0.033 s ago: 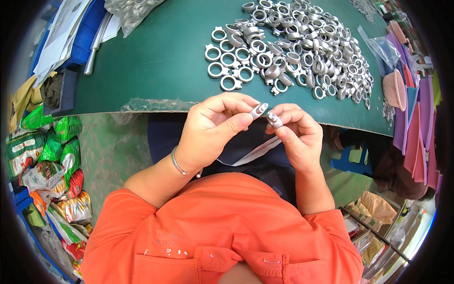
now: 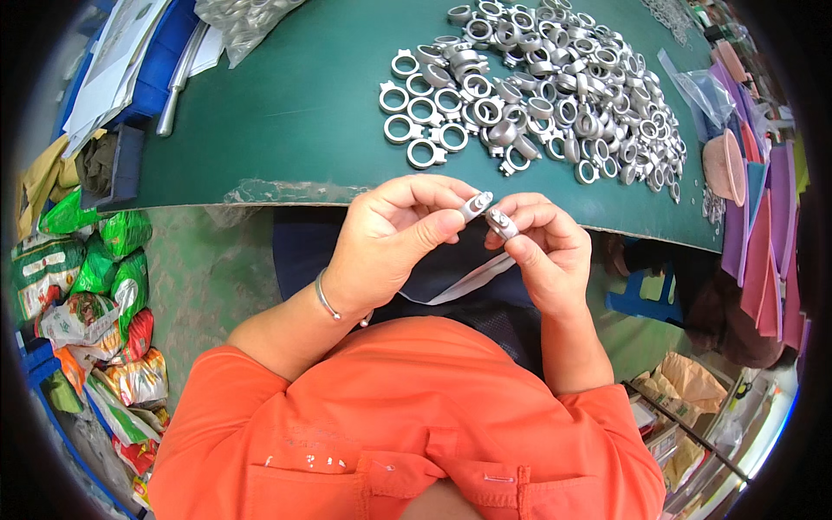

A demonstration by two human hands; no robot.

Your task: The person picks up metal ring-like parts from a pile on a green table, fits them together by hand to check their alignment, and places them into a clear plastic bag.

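My left hand (image 2: 400,227) pinches a silver metal ring clamp (image 2: 476,206) between thumb and fingers, its screw lug turned up. A second ring clamp (image 2: 502,224) is gripped the same way in my right hand (image 2: 548,247). The two lugs are close side by side, just off the front edge of the green table (image 2: 286,130); whether they touch I cannot tell. Fingers hide most of both rings. Beyond my hands lies a large heap of similar ring clamps (image 2: 563,104), with several lying flat at its left side.
At the far left are a blue tray (image 2: 156,87) with papers, a metal rod (image 2: 178,87) and a clear plastic bag (image 2: 247,26). Green and coloured packages (image 2: 130,286) lie on the floor at left. Purple and pink sheets (image 2: 767,234) hang at right, near a blue stool (image 2: 646,299).
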